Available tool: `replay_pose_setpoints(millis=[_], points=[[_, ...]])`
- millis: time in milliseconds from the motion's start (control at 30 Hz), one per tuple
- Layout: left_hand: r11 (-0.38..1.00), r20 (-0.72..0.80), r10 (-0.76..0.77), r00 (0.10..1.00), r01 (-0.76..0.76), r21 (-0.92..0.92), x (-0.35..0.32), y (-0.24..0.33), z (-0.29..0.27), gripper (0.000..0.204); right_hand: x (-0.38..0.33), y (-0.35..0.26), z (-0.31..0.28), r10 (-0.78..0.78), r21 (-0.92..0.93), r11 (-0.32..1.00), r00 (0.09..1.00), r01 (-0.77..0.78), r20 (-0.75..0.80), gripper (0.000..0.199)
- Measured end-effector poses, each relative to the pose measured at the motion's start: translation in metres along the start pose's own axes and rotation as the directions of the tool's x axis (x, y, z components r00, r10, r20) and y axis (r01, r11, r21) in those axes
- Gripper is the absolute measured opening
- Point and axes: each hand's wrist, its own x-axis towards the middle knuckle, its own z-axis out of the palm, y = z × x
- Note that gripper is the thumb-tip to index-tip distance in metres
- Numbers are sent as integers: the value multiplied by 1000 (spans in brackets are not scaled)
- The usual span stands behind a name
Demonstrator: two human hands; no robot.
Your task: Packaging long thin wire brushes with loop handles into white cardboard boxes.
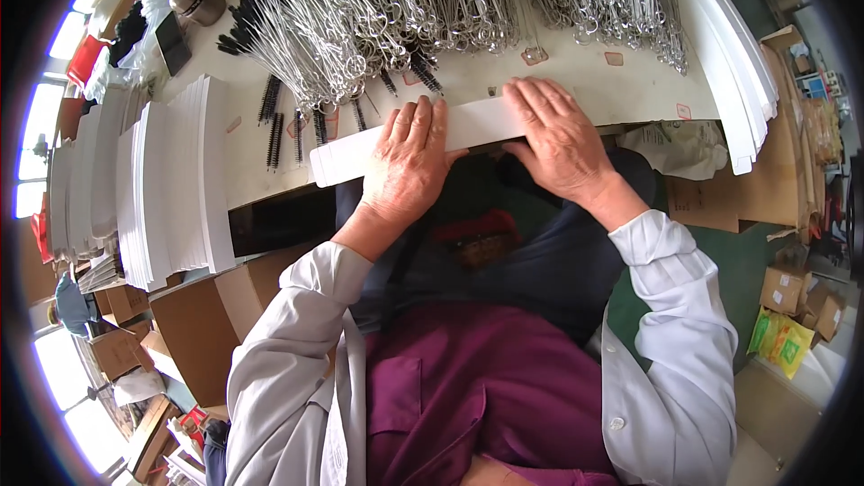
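Observation:
A long, narrow white cardboard box (pixel 475 124) lies across the front edge of the table in the head view, its left end flap sticking out. My left hand (pixel 407 160) grips it left of the middle, fingers together on top and thumb at the near edge. Around its right end my right hand (pixel 560 139) is closed the same way, hiding that end. Just beyond the box, several black-bristled brushes (pixel 274 130) lie on the table. Behind them spreads a big heap of wire-handled brushes (pixel 360 18) with looped ends toward me.
Stacks of flat white cardboard (pixel 171 184) stand at the table's left, with more white strips (pixel 727 63) at the right edge. A dark metal jar (pixel 195 0) and a phone (pixel 173 44) sit at the far left. Brown cartons (pixel 193 333) are below on the left.

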Motion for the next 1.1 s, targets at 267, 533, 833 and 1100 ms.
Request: replay_pose_setpoints(millis=[267,533,833,1100], points=[[998,-35,43,998,-41,48,-9,0,6,66,9,-28,27,-21,4,1000,999,21,-41,64],[986,73,116,991,-123,113,-23,-13,-7,61,-2,-23,38,-39,-18,999,997,38,-65,60],[984,60,81,995,-89,153,-48,-36,-19,63,-18,5,24,16,-81,997,999,-19,-29,65],[983,23,111,994,-114,145,-59,-46,-23,60,-27,18,14,123,-145,982,992,-119,20,80]])
